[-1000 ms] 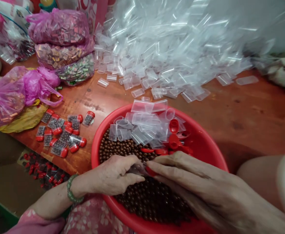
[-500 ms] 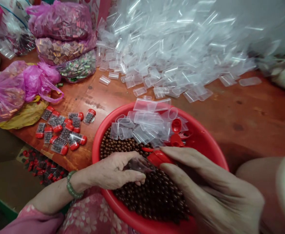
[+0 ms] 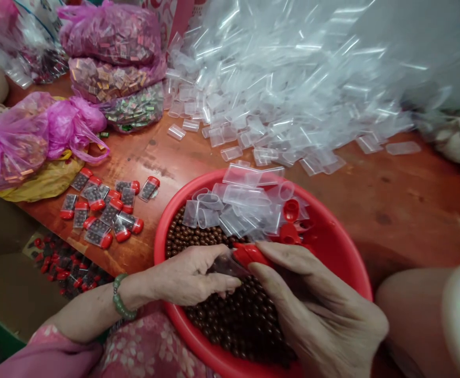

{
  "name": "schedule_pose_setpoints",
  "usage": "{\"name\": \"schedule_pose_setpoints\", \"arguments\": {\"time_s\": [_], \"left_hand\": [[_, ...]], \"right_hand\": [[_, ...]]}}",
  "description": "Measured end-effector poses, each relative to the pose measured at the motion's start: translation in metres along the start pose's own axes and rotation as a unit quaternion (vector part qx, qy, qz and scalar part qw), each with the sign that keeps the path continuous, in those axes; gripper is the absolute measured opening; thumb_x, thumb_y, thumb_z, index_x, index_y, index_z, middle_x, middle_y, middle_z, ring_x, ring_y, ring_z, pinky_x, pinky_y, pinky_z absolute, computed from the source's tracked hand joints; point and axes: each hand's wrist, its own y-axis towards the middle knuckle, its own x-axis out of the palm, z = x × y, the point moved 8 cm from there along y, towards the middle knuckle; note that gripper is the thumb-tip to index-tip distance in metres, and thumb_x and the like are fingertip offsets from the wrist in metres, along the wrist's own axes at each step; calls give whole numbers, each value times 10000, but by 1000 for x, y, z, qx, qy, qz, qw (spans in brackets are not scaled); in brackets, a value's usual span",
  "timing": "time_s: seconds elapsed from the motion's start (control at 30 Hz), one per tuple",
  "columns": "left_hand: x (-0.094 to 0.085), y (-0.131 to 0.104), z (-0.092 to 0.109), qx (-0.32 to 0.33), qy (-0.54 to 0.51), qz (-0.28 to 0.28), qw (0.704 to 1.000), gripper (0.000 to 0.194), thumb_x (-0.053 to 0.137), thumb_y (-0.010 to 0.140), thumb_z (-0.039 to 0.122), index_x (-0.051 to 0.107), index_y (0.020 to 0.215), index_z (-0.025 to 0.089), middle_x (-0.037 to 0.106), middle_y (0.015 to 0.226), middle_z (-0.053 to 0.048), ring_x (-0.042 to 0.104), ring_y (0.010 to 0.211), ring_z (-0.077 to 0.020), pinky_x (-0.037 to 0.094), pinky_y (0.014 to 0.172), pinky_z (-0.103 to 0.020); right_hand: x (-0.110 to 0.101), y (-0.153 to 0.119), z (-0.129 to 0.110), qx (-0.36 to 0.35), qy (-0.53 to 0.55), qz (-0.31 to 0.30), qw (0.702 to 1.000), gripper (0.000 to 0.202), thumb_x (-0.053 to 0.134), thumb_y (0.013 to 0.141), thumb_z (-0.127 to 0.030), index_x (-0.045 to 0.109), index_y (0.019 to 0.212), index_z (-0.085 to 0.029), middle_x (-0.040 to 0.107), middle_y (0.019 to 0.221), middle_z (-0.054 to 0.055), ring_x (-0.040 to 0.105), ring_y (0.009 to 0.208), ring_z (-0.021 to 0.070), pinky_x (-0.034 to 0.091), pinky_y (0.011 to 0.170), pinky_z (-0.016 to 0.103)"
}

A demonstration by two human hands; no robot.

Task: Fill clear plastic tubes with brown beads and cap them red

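My left hand (image 3: 192, 275) is closed round a clear plastic tube (image 3: 227, 264), held sideways over the basin. In my right hand (image 3: 316, 299) is a red cap (image 3: 251, 254), pinched between thumb and fingers and meeting the tube's right end. Whether the cap is fully seated I cannot tell. Below both hands, a red basin (image 3: 361, 262) holds brown chocolate balls (image 3: 249, 320). Empty clear tubes (image 3: 243, 194) lie in a heap on the balls at the basin's far side. Loose red caps (image 3: 288, 233) are beside them on the right.
Several filled tubes with red caps (image 3: 109, 212) lie on the wooden table (image 3: 410, 210) at left. More fill a cardboard box (image 3: 1, 262) below. A large pile of clear tubes (image 3: 277, 94) covers the back. Pink bags (image 3: 114, 34) stand back left; a white-rimmed container (image 3: 456, 315) is at right.
The red cap in my right hand has moved left against the tube's end, closing the gap. The whole view has shifted slightly.
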Motion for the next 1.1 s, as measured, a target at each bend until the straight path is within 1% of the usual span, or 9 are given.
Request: {"name": "schedule_pose_setpoints", "arguments": {"time_s": [0.23,0.43,0.57,0.63,0.7,0.8,0.87,1.0,1.1], "left_hand": [[-1,2,-6,-20,-3,8,1000,73,559,849,119,552,922,126,507,744,23,479,647,-87,435,646,-241],[2,2,-4,-9,-6,-12,1000,109,536,857,100,559,958,132,487,706,43,465,604,-75,420,604,-219],[3,1,-3,10,-11,-17,1000,103,557,857,128,569,959,137,490,691,46,467,593,-73,412,585,-211],[3,0,-4,12,-27,-21,999,110,582,850,155,558,955,136,497,690,44,472,589,-74,411,581,-210],[3,0,-5,14,-59,-26,998,97,587,851,181,546,929,138,495,680,45,468,581,-75,407,582,-213],[1,0,-7,15,-101,-25,994,114,614,845,215,529,821,142,496,669,43,450,589,-73,384,591,-209],[-1,0,-10,12,-124,-20,992,181,660,828,255,529,781,140,521,687,32,465,617,-77,391,610,-207],[-1,1,-13,14,-169,-18,985,311,741,771,392,566,772,135,571,719,14,519,671,-93,442,682,-226],[1,2,-15,12,-169,-23,985,407,771,710,488,571,751,136,571,716,16,517,672,-92,438,692,-229]], "right_hand": [[5,-2,-3,-26,3,10,1000,308,702,762,-32,698,983,-246,711,858,-5,685,761,162,595,664,303],[9,-3,7,20,35,0,999,210,695,794,-97,694,960,-227,692,814,3,670,718,141,584,651,272],[11,-3,6,23,35,10,999,183,693,788,-94,684,915,-224,681,789,1,661,686,147,574,608,274],[10,-5,5,-5,27,8,1000,212,676,796,-77,680,944,-228,687,821,10,671,727,161,575,628,289],[13,-8,4,-57,11,-30,998,295,663,810,-100,658,1073,-235,694,939,43,681,835,196,582,686,328],[22,-15,1,-148,-65,-106,981,610,739,770,-279,504,1327,-201,631,1136,135,643,1006,290,580,775,435],[28,-16,-1,-194,-142,-125,963,779,748,747,-400,399,1399,-155,597,1157,183,625,1012,334,569,774,486],[39,-12,-9,-255,-254,-115,926,664,621,817,-372,367,1379,-126,624,1044,173,643,896,315,543,709,471],[41,-9,-15,-272,-267,-103,919,620,612,802,-339,395,1345,-132,635,982,143,641,845,281,533,703,435]]}}
